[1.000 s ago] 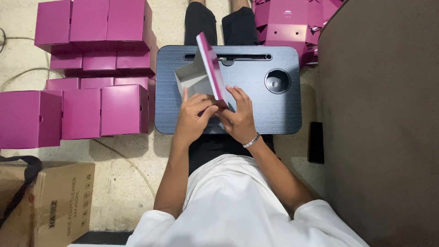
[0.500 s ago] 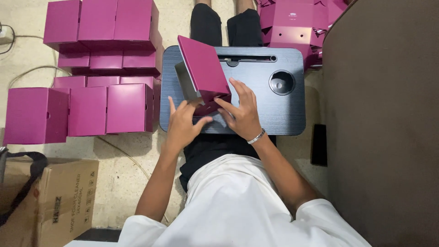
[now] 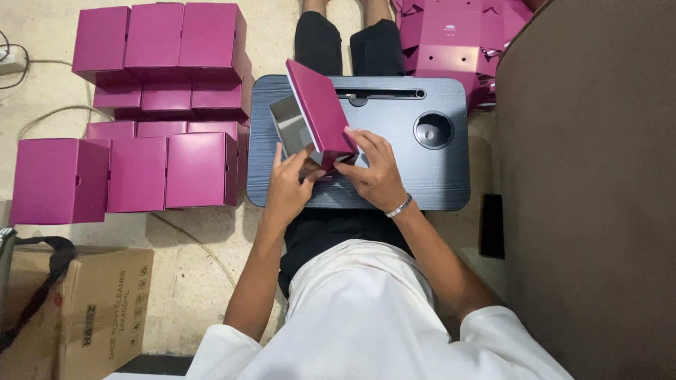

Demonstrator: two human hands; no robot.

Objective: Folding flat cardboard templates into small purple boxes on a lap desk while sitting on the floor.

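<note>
A half-folded magenta cardboard box with a grey inside stands tilted on the dark lap desk. My left hand grips its near left corner, fingers curled under the flap. My right hand, with a metal bracelet on the wrist, presses on the box's near right edge. Both hands hold the same box over my lap.
Several finished magenta boxes stand in rows on the floor at left. Flat magenta box blanks lie beyond the desk at top right. A brown carton sits bottom left. A big brown surface fills the right side. The desk has a round cup recess.
The box has been turned and tipped, so its magenta panel now faces up and the grey inside shows at left. Both hands shifted along its near end.
</note>
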